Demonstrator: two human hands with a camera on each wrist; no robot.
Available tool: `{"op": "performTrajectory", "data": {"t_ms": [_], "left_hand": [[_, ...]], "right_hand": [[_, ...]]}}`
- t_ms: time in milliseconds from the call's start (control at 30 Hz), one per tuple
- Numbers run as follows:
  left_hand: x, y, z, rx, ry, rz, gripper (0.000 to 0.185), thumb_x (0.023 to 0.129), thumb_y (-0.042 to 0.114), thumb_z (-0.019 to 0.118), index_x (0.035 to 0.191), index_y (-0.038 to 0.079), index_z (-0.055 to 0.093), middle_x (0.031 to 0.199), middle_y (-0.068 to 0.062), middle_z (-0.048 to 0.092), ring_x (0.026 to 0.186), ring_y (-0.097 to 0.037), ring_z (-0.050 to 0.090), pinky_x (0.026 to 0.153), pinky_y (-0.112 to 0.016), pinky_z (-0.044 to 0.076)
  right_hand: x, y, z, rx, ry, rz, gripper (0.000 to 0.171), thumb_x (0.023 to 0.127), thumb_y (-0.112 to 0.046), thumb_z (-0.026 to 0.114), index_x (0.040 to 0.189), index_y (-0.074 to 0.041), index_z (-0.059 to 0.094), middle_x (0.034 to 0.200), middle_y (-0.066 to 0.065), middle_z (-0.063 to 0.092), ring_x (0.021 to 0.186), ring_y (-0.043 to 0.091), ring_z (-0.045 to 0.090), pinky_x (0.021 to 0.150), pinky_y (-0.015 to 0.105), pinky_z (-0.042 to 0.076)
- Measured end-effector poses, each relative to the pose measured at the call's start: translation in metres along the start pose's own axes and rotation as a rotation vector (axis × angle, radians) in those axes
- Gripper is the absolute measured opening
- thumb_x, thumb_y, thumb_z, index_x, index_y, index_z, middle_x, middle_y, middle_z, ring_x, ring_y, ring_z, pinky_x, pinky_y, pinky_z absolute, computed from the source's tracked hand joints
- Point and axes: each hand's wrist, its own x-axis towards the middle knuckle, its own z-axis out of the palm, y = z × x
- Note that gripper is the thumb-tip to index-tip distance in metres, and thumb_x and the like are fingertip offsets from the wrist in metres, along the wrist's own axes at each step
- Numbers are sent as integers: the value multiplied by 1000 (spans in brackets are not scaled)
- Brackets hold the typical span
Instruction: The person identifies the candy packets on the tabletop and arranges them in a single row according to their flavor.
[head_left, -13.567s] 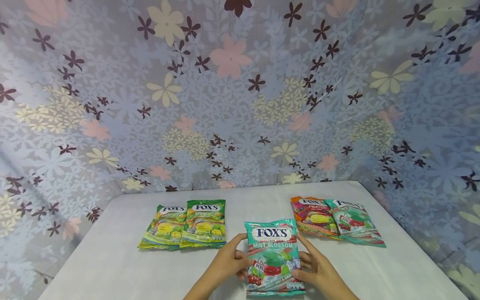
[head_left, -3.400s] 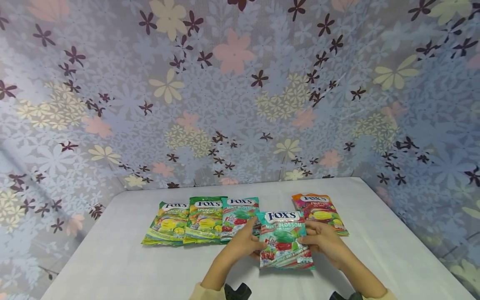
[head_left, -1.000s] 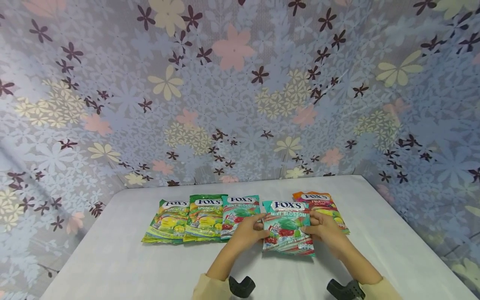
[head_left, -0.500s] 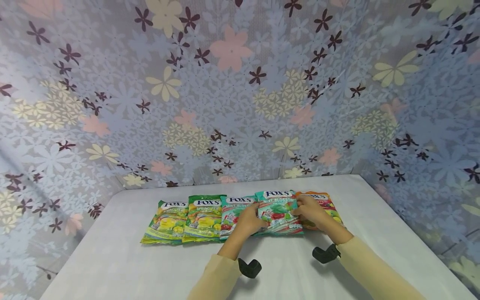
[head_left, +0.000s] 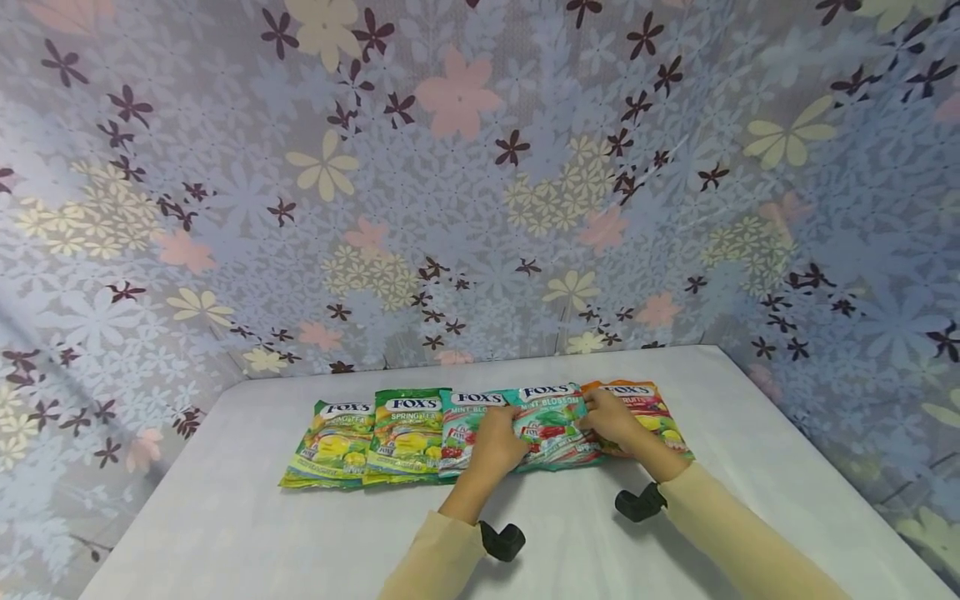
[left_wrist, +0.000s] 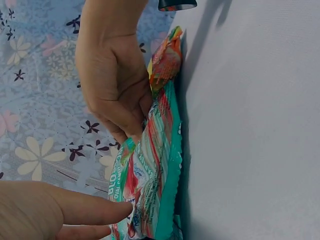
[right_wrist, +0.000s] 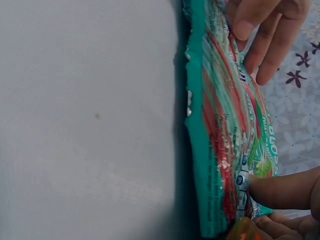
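Observation:
A teal mint candy bag [head_left: 553, 429] lies on the table between both hands, overlapping a second teal mint bag [head_left: 459, 429] on its left. My left hand [head_left: 497, 442] is over where the two bags meet. In the left wrist view its straight thumb [left_wrist: 100, 207] touches the bag's front; in the right wrist view its other fingers [right_wrist: 270, 55] extend over the bag. My right hand [head_left: 613, 419] pinches the bag's right edge, thumb [right_wrist: 280, 192] on the printed face, other fingers beside the edge. An orange fruit candy bag [head_left: 656, 417] is partly hidden behind the right hand.
Two green spring tea candy bags [head_left: 408, 437] continue the row at the left. White cloth covers the table [head_left: 247, 533], and a flowered backdrop [head_left: 480, 208] rises behind it. Each wrist wears a black camera mount [head_left: 502, 542].
Earlier the second teal bag moved from the right to beside the green ones. The held teal bag then moved away from me and now lies flat between that bag and the orange one.

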Motion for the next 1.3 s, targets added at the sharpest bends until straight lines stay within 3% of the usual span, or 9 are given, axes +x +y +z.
{"op": "performTrajectory", "data": {"t_ms": [67,267,467,567,633,767,967,1167,1300], "left_hand": [[-1,0,1,24,0,17,52,67,-10,72,118,-10,63,116,-26,59,111,-39,55,90,-46,48],[-2,0,3,62,4,15,51,69,-8,74,118,-10,63,115,-26,57,109,-39,54,90,-47,48],[-3,1,5,87,13,17,50,69,-7,75,118,-11,63,116,-25,56,110,-39,53,91,-46,48],[-2,0,6,85,17,20,51,69,-7,75,118,-11,63,117,-26,56,110,-39,53,91,-46,48],[-3,0,6,81,18,19,51,70,-6,76,119,-11,63,117,-26,56,111,-40,53,91,-47,48],[-4,0,6,64,16,28,52,72,-3,78,120,-12,61,119,-26,55,113,-40,52,92,-47,47],[-5,0,11,63,46,37,54,75,0,77,123,-13,58,120,-26,54,114,-39,51,93,-46,47],[-4,14,20,37,128,67,53,81,-1,72,131,-7,53,121,-23,52,114,-37,47,90,-45,48],[1,32,28,-74,80,97,41,83,-2,67,123,-7,59,105,-17,61,90,-26,60,76,-36,53]], "right_hand": [[-1,-1,1,-29,18,-19,55,84,-3,67,129,20,44,124,34,51,115,45,50,94,54,43],[-6,-2,4,-108,110,-108,52,82,-4,71,125,19,51,100,26,61,89,34,57,80,47,49],[-12,-5,7,-154,185,-148,48,80,-2,74,121,18,56,73,14,58,61,17,41,59,35,41],[-14,-7,9,-145,207,-155,47,80,-1,73,121,17,57,78,18,63,63,20,51,61,37,46],[-15,-6,10,-140,229,-166,46,81,-1,74,121,15,57,95,22,67,79,27,62,71,42,52],[-18,0,10,-98,257,-193,44,82,-2,73,121,12,58,114,27,63,98,37,63,82,48,52],[-27,6,-1,-51,327,-227,38,83,0,72,119,9,61,108,24,66,92,34,66,75,44,55],[-38,16,-27,-46,334,-158,44,88,-9,70,126,10,57,104,23,67,91,37,65,73,46,54],[-46,25,-46,-99,333,-100,44,90,-14,69,124,12,57,104,24,67,97,42,61,82,54,49]]}}
